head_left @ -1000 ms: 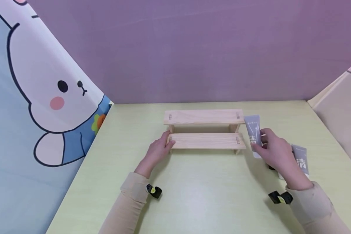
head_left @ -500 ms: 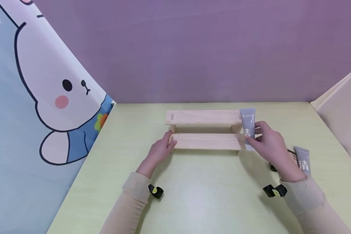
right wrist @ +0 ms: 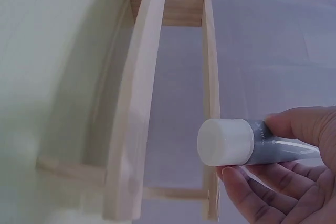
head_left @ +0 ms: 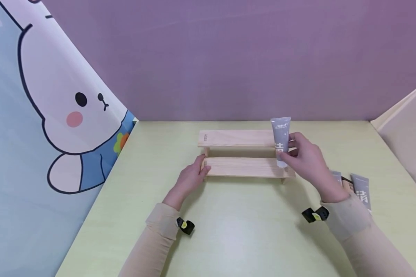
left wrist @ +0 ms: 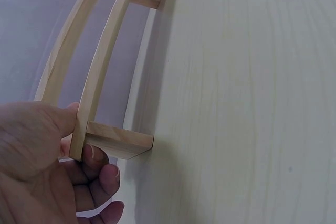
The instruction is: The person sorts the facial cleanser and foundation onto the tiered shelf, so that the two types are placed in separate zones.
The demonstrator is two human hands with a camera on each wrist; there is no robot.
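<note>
A two-tier wooden shelf (head_left: 242, 167) stands on the table. My left hand (head_left: 188, 180) holds the left end of its lower board, thumb on top and fingers curled beneath the board (left wrist: 102, 61) in the left wrist view. Above the lower tier's right end, my right hand (head_left: 310, 163) pinches a grey squeeze tube (head_left: 281, 132) upright, cap down. In the right wrist view the tube's white cap (right wrist: 224, 142) is close to the boards; whether it touches them I cannot tell.
On the table right of the shelf lie another grey tube (head_left: 362, 190), a brown-and-black item (head_left: 348, 184) and a further grey piece (head_left: 337, 176), partly hidden by my right arm. A purple backdrop (head_left: 228, 61) rises behind the table (head_left: 235, 231).
My right hand has carried the grey tube left and up, from beside the shelf's right end to above its lower tier. The left hand keeps its grip on the shelf.
</note>
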